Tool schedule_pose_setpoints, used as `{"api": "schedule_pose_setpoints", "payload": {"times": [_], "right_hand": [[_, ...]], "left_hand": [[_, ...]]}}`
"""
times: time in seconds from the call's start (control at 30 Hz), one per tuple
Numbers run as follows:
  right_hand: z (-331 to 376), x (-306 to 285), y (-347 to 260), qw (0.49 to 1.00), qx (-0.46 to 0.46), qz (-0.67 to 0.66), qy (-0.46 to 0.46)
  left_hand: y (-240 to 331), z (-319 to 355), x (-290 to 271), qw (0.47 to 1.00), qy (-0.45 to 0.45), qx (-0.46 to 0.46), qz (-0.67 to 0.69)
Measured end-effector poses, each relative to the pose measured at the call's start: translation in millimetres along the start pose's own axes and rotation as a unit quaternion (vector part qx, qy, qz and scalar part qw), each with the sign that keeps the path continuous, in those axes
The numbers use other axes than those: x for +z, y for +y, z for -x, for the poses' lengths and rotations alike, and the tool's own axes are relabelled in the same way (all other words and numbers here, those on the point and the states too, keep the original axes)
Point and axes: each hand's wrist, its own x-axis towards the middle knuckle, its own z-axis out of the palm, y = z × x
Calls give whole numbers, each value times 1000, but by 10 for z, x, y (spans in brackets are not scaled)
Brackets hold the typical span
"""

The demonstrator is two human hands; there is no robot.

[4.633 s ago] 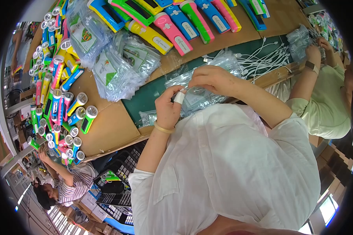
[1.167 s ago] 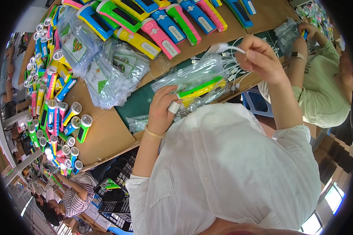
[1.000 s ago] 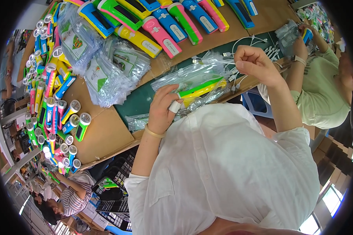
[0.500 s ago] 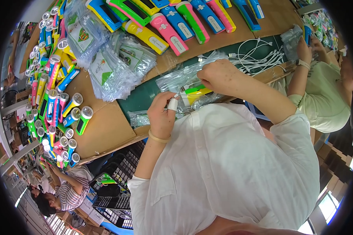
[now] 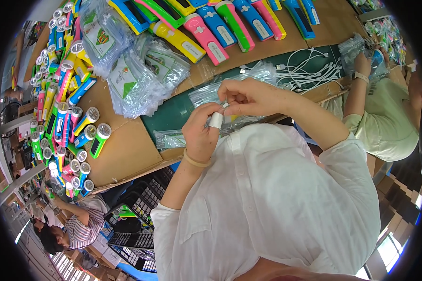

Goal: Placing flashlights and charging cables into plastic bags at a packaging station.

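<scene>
In front of my chest my left hand is closed in a pinch, with a white wrap round one of its fingers. My right hand meets it with fingers curled. A small whitish bit shows between the fingertips; its kind cannot be made out. Just below them lies a clear plastic bag, where a little yellow shows through; the hands hide most of it. More clear bags lie flat behind my hands on the green mat.
White charging cables lie tangled at the right. Printed clear bags are heaped at the left, beside many upright coloured flashlights. Further flashlights lie along the back. A co-worker's hand works at far right. Black crates stand below the table's edge.
My right hand has moved left to meet my left hand, which has shifted slightly right and up. The green-and-yellow flashlight in the bag, visible before, is now mostly covered.
</scene>
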Motion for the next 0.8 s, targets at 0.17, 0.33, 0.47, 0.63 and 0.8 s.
{"api": "schedule_pose_setpoints", "payload": {"times": [0.17, 0.33, 0.47, 0.63, 0.8], "right_hand": [[19, 45, 116, 991, -96, 76, 53], [389, -296, 139, 953, -60, 272, 118], [660, -513, 279, 935, -6, 323, 146], [782, -430, 366, 938, -5, 318, 140], [1044, -896, 99, 934, 90, 54, 342]], "left_hand": [[-64, 43, -18, 1000, -5, -10, 11], [-172, 148, -160, 979, 33, -143, 140], [-355, 228, -224, 968, 24, -201, 149], [-479, -21, -246, 946, -75, -237, 208], [-492, -104, -92, 963, -101, -234, 88]]}}
